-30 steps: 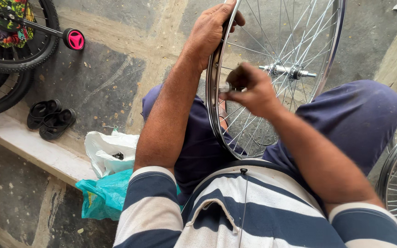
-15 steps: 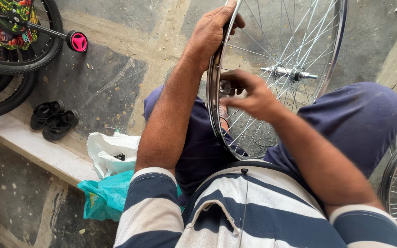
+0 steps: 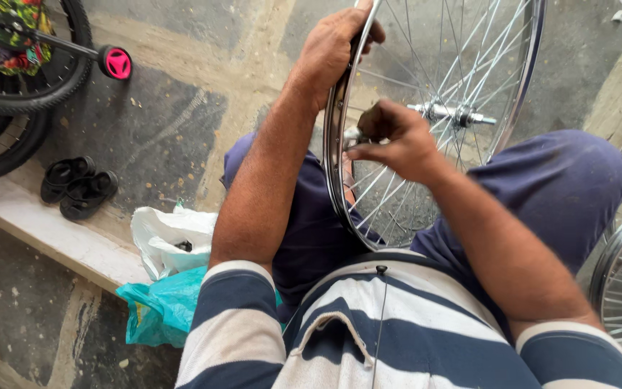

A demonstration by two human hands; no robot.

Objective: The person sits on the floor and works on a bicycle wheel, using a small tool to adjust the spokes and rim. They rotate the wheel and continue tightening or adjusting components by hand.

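Between the knees, upright: bicycle wheel | left hand grip clamped on the rim's top edge, as a second ago | right hand has shifted slightly along the rim among the spokes, fingers pinched on a small tool, kind unclear | hub just beside | plastic bags on floor, left.

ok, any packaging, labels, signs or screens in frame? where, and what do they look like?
No labels, signs or screens.
White plastic bag: on the pale step left of the person's knee, crumpled, open-topped.
Teal plastic bag: just below the white one, against the striped sleeve, crumpled.
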